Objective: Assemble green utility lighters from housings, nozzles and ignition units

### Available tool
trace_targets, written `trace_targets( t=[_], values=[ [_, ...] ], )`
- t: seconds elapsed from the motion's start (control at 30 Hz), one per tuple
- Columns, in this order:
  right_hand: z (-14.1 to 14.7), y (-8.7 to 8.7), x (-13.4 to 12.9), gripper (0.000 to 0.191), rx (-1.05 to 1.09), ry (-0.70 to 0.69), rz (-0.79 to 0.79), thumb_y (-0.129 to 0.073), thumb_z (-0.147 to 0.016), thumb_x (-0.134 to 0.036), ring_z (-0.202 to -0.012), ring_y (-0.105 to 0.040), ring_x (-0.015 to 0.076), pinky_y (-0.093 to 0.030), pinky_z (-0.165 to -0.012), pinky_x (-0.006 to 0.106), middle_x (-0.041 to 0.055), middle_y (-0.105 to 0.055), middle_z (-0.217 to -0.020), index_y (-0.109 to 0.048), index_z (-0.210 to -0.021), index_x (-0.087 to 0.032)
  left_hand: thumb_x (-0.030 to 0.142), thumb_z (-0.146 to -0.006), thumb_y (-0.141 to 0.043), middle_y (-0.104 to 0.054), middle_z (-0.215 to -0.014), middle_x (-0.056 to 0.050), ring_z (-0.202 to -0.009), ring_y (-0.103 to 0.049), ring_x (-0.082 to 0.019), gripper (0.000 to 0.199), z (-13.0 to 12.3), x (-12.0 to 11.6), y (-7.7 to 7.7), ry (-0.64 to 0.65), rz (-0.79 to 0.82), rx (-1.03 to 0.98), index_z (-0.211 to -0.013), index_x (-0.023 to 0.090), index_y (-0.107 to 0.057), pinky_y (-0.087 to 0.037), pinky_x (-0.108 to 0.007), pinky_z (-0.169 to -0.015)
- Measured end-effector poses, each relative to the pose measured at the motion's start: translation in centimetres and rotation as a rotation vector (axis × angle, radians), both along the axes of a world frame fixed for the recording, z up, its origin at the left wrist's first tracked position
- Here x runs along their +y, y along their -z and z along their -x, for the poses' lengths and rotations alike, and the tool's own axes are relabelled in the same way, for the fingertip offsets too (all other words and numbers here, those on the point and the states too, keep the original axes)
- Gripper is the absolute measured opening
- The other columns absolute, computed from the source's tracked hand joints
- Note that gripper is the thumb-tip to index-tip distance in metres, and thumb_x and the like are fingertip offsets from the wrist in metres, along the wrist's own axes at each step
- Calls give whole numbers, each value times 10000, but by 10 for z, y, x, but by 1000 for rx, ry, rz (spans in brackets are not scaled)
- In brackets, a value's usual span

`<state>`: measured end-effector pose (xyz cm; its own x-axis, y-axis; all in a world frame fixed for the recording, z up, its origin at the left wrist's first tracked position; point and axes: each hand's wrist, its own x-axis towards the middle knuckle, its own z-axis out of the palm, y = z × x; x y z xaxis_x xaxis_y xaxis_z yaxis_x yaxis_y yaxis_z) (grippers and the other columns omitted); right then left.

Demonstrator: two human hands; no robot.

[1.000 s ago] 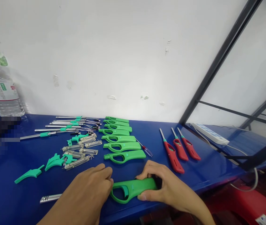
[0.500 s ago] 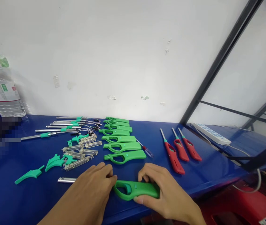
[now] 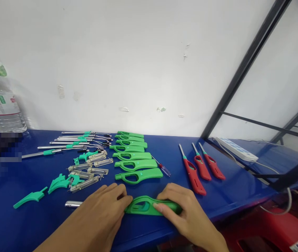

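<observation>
Near the table's front edge, a green lighter (image 3: pixel 153 207) lies between both hands, its trigger opening facing up and away. My right hand (image 3: pixel 182 210) is closed round its handle, thumb on top. At the neck end my left hand (image 3: pixel 104 210) pinches, fingers together. A metal tube (image 3: pixel 73 204) sticks out to the left from under that hand; where it joins the lighter is hidden. Just beyond lies a row of green handle shells (image 3: pixel 138 175). Clear fuel tanks (image 3: pixel 84 184) and turquoise triggers (image 3: pixel 30 198) lie to the left.
Metal tubes with wires (image 3: pixel 70 147) lie at the back left, before a water bottle (image 3: pixel 3 108). A screwdriver (image 3: pixel 164 170) rests beside the shells. Three red lighters (image 3: pixel 196 182) lie to the right, with a power strip (image 3: pixel 237 150) behind a dark metal frame (image 3: pixel 239 77).
The green lighter has been rolled in my hands, its trigger opening turning from facing me to facing away. My right thumb has moved up onto the handle. The view has shifted slightly.
</observation>
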<state>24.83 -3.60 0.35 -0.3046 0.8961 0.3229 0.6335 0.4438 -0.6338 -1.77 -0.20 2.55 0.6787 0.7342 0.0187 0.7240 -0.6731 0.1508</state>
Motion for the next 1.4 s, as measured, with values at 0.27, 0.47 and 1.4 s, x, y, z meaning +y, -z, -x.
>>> trace_targets(
  t=[0.27,0.47,1.4],
  values=[
    [-2,2,0,155,22,-24,-74,-786,-1044,-381,-933,-708,203,-525,-862,319,31,-770,-1006,-829,-1052,-232,-18,-997,-434,-741,-1355,-97,-1212,-724,-343,502,-2,0,-5,-45,42,54,-1231,276,-768,-578,-580,-1065],
    [-3,2,-1,177,-7,-28,-47,-846,-995,-375,-989,-710,220,-540,-910,340,33,-758,-1062,-830,-1121,-252,-3,-994,-449,-753,-1327,-89,-1145,-741,-344,499,-3,-1,-8,-54,42,58,-1217,292,-783,-603,-545,-1000],
    [0,-6,-3,221,-76,-88,35,-791,-1040,-361,-1065,-675,209,-484,-969,328,10,-726,-1149,-785,-1252,-299,236,-1070,-642,-747,-1300,-43,-1207,-718,-324,219,5,4,0,-71,175,-117,-1203,320,-794,-550,-468,-1047]
  ],
)
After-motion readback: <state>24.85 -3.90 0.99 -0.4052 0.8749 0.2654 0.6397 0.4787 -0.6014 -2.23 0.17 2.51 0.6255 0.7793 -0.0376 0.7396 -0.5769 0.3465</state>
